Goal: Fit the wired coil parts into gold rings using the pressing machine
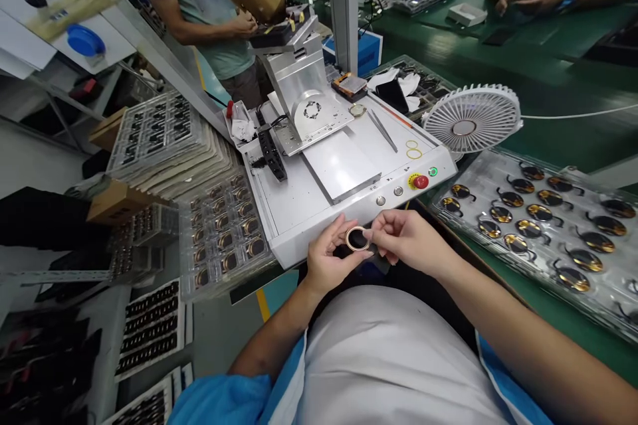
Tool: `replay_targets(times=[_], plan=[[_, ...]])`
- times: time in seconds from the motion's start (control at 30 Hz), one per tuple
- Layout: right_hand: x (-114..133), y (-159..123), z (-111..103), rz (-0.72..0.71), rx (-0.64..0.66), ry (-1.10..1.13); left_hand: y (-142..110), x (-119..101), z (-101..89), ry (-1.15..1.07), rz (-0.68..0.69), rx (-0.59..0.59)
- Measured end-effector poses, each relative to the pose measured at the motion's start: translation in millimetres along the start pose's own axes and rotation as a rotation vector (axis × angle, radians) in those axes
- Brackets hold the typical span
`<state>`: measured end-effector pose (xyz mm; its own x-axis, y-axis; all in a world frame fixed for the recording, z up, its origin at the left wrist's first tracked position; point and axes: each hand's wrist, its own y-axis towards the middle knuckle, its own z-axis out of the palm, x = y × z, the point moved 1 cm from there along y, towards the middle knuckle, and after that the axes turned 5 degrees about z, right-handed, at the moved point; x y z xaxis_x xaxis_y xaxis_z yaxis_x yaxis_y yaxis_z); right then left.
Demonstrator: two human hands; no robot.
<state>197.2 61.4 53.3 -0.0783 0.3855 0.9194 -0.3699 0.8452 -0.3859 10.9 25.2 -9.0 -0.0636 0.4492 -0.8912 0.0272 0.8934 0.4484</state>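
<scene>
A round watch case with a gold-coloured rim and a dark centre is held up in front of the machine's front edge. My left hand pinches its rim between thumb and fingers. From the other side, my right hand has its thumb and fingers closed at the right edge of the same case. Whether a smaller part sits between the right fingertips cannot be made out. Just beyond both hands lies the white machine base, which carries a metal plate.
Tweezers and yellow rings lie on the base near a red button. A white fan stands right. Trays of round parts flank me: one right, one left. A metal fixture rises behind. Other people work farther back.
</scene>
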Motion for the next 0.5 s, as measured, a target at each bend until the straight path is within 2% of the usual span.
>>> replay_targets(times=[0.23,0.5], plan=[[-11.2,0.6,6.9,-0.003,-0.024,-0.120,-0.4,-0.4,2.2,0.044,0.030,-0.002],[-12.4,0.7,9.8,-0.016,-0.063,-0.157,-1.8,-1.6,-0.2,0.081,0.023,-0.026]])
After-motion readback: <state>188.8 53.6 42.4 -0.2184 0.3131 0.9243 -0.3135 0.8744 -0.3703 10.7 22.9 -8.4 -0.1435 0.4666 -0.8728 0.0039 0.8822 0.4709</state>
